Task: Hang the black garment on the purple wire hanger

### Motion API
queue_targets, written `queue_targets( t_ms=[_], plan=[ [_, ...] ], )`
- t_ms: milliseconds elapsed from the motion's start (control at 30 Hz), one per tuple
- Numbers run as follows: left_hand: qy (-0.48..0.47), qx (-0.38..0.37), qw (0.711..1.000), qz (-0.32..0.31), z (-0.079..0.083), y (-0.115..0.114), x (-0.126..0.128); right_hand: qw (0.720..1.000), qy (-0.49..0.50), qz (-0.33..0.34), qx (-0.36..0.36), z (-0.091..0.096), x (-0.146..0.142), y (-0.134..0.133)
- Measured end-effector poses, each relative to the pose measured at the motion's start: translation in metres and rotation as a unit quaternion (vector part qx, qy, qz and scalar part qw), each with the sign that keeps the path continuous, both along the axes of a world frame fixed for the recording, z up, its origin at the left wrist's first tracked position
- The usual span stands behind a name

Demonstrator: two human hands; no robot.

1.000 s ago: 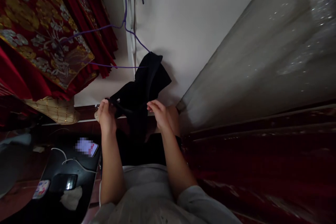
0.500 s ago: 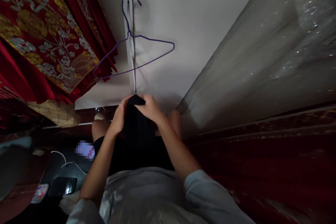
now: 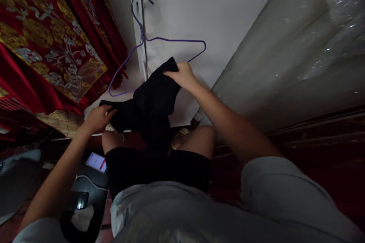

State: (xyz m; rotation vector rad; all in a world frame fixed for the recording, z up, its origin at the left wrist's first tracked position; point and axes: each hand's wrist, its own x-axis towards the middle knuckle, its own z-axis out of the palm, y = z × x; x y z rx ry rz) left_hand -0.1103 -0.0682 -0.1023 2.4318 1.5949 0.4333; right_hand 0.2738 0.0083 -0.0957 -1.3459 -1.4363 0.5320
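Observation:
A black garment hangs stretched between my two hands above my knees; its exact kind does not show in the dark cloth. My left hand pinches one corner, low on the left. Higher up on the right, my right hand grips another edge, thumb lying on top of the cloth. Behind the garment a purple wire hanger hangs by its hook on the wall edge, and the cloth covers part of its bottom bar.
Red embroidered fabric hangs at the upper left. A plastic-wrapped panel slants along the right. A lit phone, a white cable and a crumpled white tissue lie on a dark surface at the lower left.
My hands have moved apart, left hand down and left, right hand up and right, spreading the garment between them. My knees have parted. The hanger has shifted slightly.

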Motion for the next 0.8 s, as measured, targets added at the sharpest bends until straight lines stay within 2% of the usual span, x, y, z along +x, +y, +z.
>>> queue_targets(
  t_ms=[67,133,267,333,433,533,600,633,700,767,800],
  plan=[
    [-0.011,0.057,0.998,-0.024,0.018,0.01,0.001,1.0,-0.002,0.009,0.001,0.004,0.012,-0.013],
    [-0.033,0.102,0.991,-0.073,0.036,0.015,0.011,1.0,-0.004,0.009,0.016,0.005,0.017,-0.026],
    [-0.099,0.134,0.976,-0.14,0.066,0.023,0.046,0.999,-0.004,0.01,0.041,0.004,0.006,-0.045],
    [-0.148,0.157,0.968,-0.126,0.073,0.032,0.062,0.998,0.002,0.027,0.057,0.005,-0.003,-0.054],
    [-0.238,0.206,0.946,-0.072,0.075,0.048,0.076,0.994,0.002,0.041,0.105,0.011,-0.007,-0.067],
    [-0.279,0.227,0.932,-0.04,0.079,0.055,0.079,0.971,-0.018,0.016,0.238,0.023,0.011,-0.068],
    [-0.276,0.227,0.933,-0.038,0.083,0.053,0.078,0.95,-0.023,-0.043,0.307,0.034,0.033,-0.06],
    [-0.271,0.229,0.934,-0.04,0.086,0.051,0.077,0.949,-0.024,-0.079,0.304,0.04,0.044,-0.054],
    [-0.255,0.239,0.936,-0.046,0.092,0.048,0.073,0.965,-0.03,-0.134,0.221,0.054,0.062,-0.043],
    [-0.226,0.262,0.937,-0.04,0.097,0.048,0.066,0.983,-0.022,-0.128,0.132,0.069,0.072,-0.039],
    [-0.211,0.277,0.937,-0.029,0.1,0.05,0.062,0.991,0.005,-0.093,0.095,0.076,0.074,-0.041]
  ],
)
